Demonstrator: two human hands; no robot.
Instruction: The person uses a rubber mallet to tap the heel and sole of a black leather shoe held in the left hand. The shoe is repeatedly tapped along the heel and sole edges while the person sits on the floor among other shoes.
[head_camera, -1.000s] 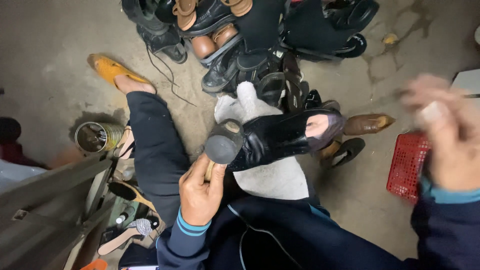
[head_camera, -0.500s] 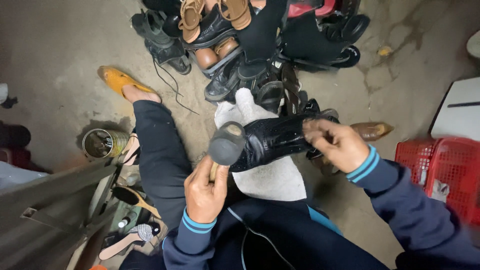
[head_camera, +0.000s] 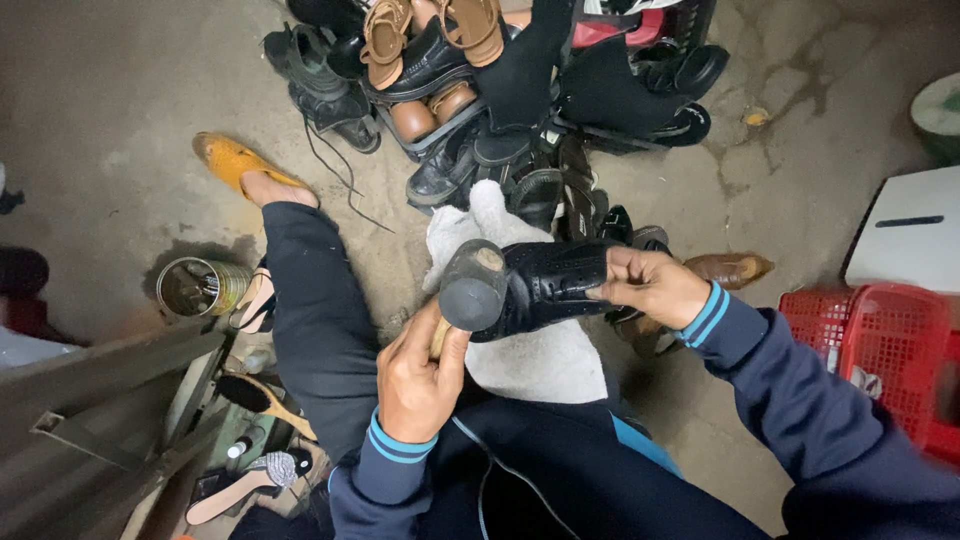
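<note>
Black shoe lies across the person's lap on a white cloth, its heel end toward the hammer. The right hand is clamped on the shoe's upper and steadies it, while the left hand is closed tight around the hammer's wooden handle, the head touching the shoe's heel. Doing this well probably calls for short, square taps with the shoe pressed firmly into the cloth, and the right fingers kept well away from the hammer head. A pile of shoes crowds the floor just beyond the knees; a tin can stands to the left and a red basket to the right.
</note>
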